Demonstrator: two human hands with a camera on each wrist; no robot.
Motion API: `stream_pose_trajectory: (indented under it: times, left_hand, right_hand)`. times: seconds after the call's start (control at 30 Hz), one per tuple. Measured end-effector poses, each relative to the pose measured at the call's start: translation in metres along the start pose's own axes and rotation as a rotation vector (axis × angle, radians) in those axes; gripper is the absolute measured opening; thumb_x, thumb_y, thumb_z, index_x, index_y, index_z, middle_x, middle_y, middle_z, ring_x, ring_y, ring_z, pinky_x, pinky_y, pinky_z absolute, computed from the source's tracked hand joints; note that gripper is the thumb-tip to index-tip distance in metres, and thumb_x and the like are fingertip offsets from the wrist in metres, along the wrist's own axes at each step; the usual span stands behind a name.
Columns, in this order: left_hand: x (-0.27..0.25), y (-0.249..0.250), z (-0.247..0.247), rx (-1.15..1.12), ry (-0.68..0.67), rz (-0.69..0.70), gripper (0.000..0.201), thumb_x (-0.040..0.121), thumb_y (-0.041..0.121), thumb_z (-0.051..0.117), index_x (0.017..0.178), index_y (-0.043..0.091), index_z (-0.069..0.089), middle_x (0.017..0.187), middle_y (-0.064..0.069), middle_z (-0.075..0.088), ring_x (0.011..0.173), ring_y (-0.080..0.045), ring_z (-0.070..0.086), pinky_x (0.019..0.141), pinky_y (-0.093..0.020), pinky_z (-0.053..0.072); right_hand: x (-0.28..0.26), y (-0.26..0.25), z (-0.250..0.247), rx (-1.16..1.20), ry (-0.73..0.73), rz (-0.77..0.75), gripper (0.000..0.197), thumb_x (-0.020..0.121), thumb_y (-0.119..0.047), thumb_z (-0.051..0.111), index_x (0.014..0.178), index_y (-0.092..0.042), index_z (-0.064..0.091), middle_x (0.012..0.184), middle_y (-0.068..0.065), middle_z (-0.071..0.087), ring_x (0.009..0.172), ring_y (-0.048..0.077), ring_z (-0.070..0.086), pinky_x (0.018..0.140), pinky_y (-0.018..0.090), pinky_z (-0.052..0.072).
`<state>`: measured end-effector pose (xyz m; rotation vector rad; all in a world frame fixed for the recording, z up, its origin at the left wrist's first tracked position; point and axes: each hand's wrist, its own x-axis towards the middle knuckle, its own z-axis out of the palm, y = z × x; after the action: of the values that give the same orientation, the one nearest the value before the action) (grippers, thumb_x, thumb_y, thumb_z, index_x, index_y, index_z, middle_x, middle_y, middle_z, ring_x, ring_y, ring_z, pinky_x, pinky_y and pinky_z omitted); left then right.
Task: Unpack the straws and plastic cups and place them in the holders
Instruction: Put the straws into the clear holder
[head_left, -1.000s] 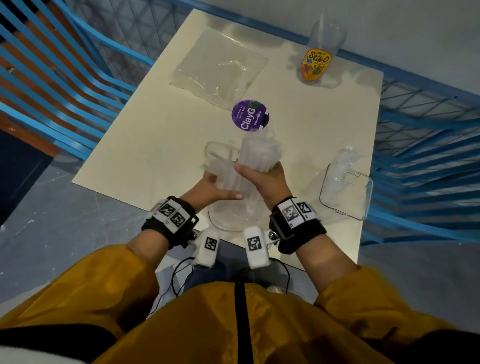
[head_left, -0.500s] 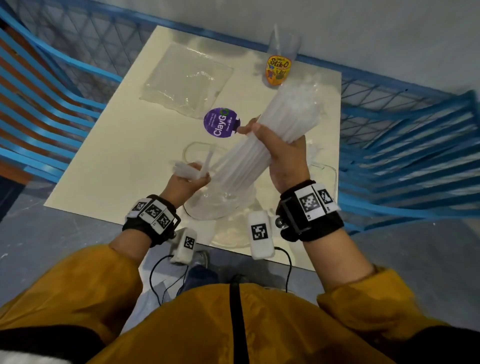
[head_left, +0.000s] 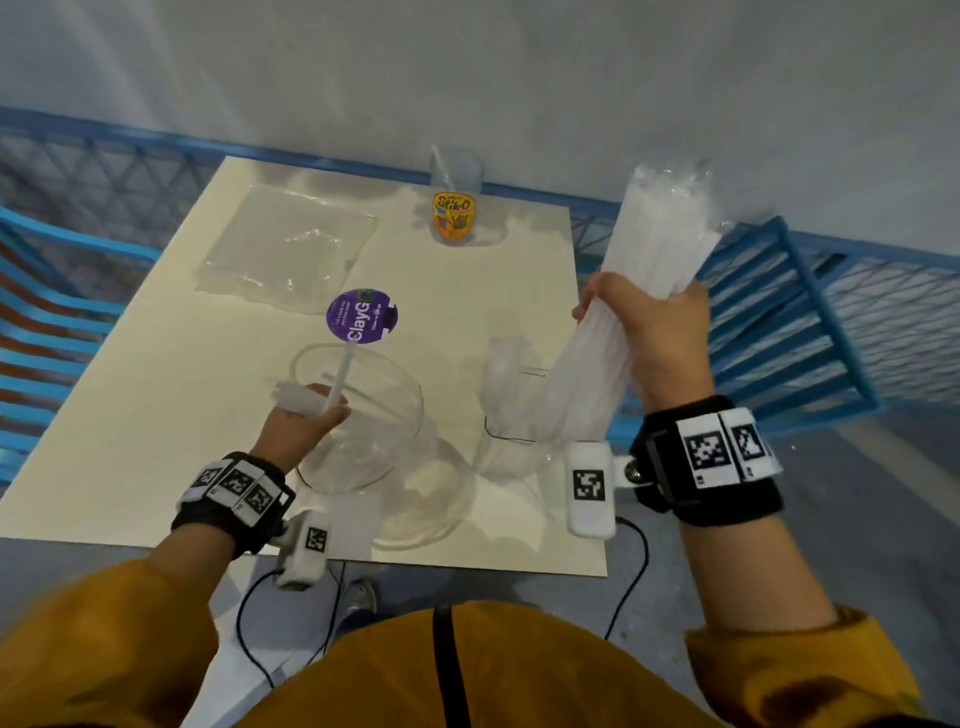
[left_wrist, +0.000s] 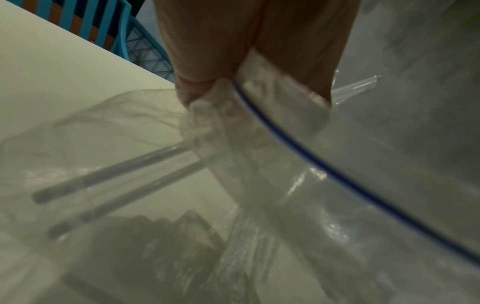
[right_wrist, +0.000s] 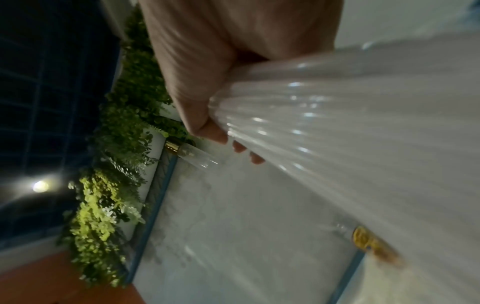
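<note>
Nearest the bottom of the head view, two yellow sleeves (head_left: 130, 618) lead up to black wristbands carrying white marker tags; just above them, at lower centre, a clear round jar (head_left: 358, 415) stands tilted on the cream table (head_left: 171, 395), its mouth toward the upper left of the frame, with one or two loose straws lying inside it; the left hand (head_left: 301, 423) is at the jar's rim, fingers curled and pinching the rim together with a crumpled bit of clear wrap and a single straw (head_left: 340, 376) that sticks up toward the purple ClayGo lid (head_left: 362, 316) — the left wrist view shows the same pinch on the blue-edged rim; to the right of centre a clear rectangular holder (head_left: 511, 405) sits near the table's right edge with limp clear plastic in and around it; above it, at right, the right hand (head_left: 649, 332) is raised off the table, its fingers wrapped tightly around a thick bundle of straws (head_left: 660, 234) in clear wrap, the bundle slanting from the holder up toward the upper right; farther back, at upper left, a flat clear plastic bag (head_left: 291, 249) lies on the table; at the far edge, top centre, a clear cup (head_left: 454, 171) with one straw stands behind an orange Stik-O label — beyond it a blue railing (head_left: 779, 291) and a grey wall.
</note>
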<state>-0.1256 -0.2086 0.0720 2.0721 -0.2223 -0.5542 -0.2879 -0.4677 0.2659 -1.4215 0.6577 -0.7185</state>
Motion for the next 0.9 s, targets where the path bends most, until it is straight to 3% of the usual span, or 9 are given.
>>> stream_pose_trajectory:
  times: [0.23, 0.3, 0.37, 0.43, 0.53, 0.57, 0.63, 0.8, 0.9]
  left_hand:
    - [-0.009, 0.001, 0.006, -0.035, 0.046, -0.028, 0.008, 0.086, 0.018, 0.066, 0.093, 0.015, 0.062, 0.080, 0.007, 0.060, 0.074, -0.006, 0.055, 0.063, -0.017, 0.039]
    - [-0.011, 0.000, 0.006, -0.026, 0.056, -0.031, 0.005, 0.086, 0.018, 0.066, 0.088, 0.019, 0.062, 0.079, 0.007, 0.059, 0.073, -0.008, 0.055, 0.062, -0.018, 0.039]
    - [-0.013, -0.001, 0.008, -0.038, 0.072, -0.035, 0.007, 0.086, 0.017, 0.066, 0.085, 0.021, 0.061, 0.078, 0.007, 0.059, 0.072, -0.006, 0.054, 0.062, -0.018, 0.039]
    - [-0.014, -0.002, 0.011, -0.049, 0.081, -0.025, 0.006, 0.086, 0.015, 0.065, 0.085, 0.020, 0.061, 0.078, 0.007, 0.059, 0.071, -0.004, 0.054, 0.061, -0.016, 0.039]
    - [-0.016, -0.003, 0.014, -0.033, 0.085, -0.038, 0.006, 0.087, 0.018, 0.064, 0.091, 0.016, 0.061, 0.077, 0.008, 0.059, 0.070, -0.004, 0.054, 0.055, -0.009, 0.040]
    - [-0.016, -0.004, 0.015, -0.033, 0.083, -0.045, 0.007, 0.087, 0.019, 0.064, 0.092, 0.016, 0.061, 0.077, 0.007, 0.059, 0.070, -0.003, 0.054, 0.054, -0.007, 0.041]
    - [-0.017, -0.004, 0.016, -0.034, 0.073, -0.037, 0.007, 0.087, 0.018, 0.065, 0.092, 0.016, 0.062, 0.078, 0.005, 0.061, 0.070, -0.004, 0.056, 0.053, -0.002, 0.040]
    - [-0.021, -0.001, 0.016, -0.086, 0.048, -0.042, 0.012, 0.083, 0.016, 0.070, 0.082, 0.026, 0.062, 0.073, 0.012, 0.065, 0.062, 0.011, 0.059, 0.056, -0.001, 0.041]
    - [-0.025, 0.001, 0.014, -0.110, 0.008, -0.079, 0.015, 0.080, 0.022, 0.073, 0.092, 0.023, 0.064, 0.080, 0.014, 0.064, 0.068, 0.008, 0.059, 0.061, -0.008, 0.042]
  right_hand:
    - [0.016, 0.029, 0.000, 0.076, 0.136, -0.055, 0.028, 0.072, 0.003, 0.067, 0.058, -0.020, 0.062, 0.056, -0.013, 0.067, 0.063, 0.000, 0.063, 0.072, 0.032, 0.053]
    - [0.017, 0.051, 0.004, 0.083, 0.160, -0.016, 0.023, 0.074, 0.002, 0.067, 0.060, -0.016, 0.065, 0.065, -0.004, 0.069, 0.067, 0.008, 0.064, 0.074, 0.033, 0.054]
    - [0.015, 0.079, 0.007, 0.066, 0.175, 0.050, 0.005, 0.075, 0.000, 0.069, 0.080, 0.000, 0.067, 0.084, 0.016, 0.070, 0.077, 0.017, 0.066, 0.080, 0.033, 0.055]
    - [0.011, 0.111, 0.005, 0.029, 0.185, 0.133, 0.033, 0.075, -0.003, 0.072, 0.105, 0.007, 0.061, 0.106, 0.022, 0.068, 0.092, 0.020, 0.065, 0.088, 0.026, 0.054]
    - [0.005, 0.160, -0.001, -0.339, 0.083, 0.129, 0.067, 0.070, -0.015, 0.077, 0.130, -0.011, 0.047, 0.132, 0.006, 0.053, 0.132, 0.020, 0.042, 0.121, 0.043, 0.013]
    - [0.006, 0.171, -0.004, -0.529, 0.049, 0.117, 0.077, 0.069, -0.014, 0.076, 0.136, -0.017, 0.038, 0.144, 0.004, 0.040, 0.143, 0.019, 0.023, 0.119, 0.046, -0.007]
    - [0.009, 0.179, -0.007, -0.728, 0.016, 0.159, 0.083, 0.070, -0.008, 0.070, 0.140, -0.019, 0.028, 0.154, 0.004, 0.022, 0.147, 0.019, 0.002, 0.115, 0.052, -0.017]
    - [0.022, 0.176, -0.018, -0.644, -0.309, 0.313, 0.100, 0.061, -0.026, 0.071, 0.143, -0.018, 0.014, 0.141, 0.009, 0.042, 0.135, 0.030, 0.035, 0.118, 0.058, 0.005]
    - [0.030, 0.149, -0.036, -0.854, -0.541, 0.395, 0.122, 0.063, -0.026, 0.075, 0.145, -0.029, -0.016, 0.158, 0.010, 0.012, 0.144, 0.030, 0.019, 0.116, 0.055, 0.017]
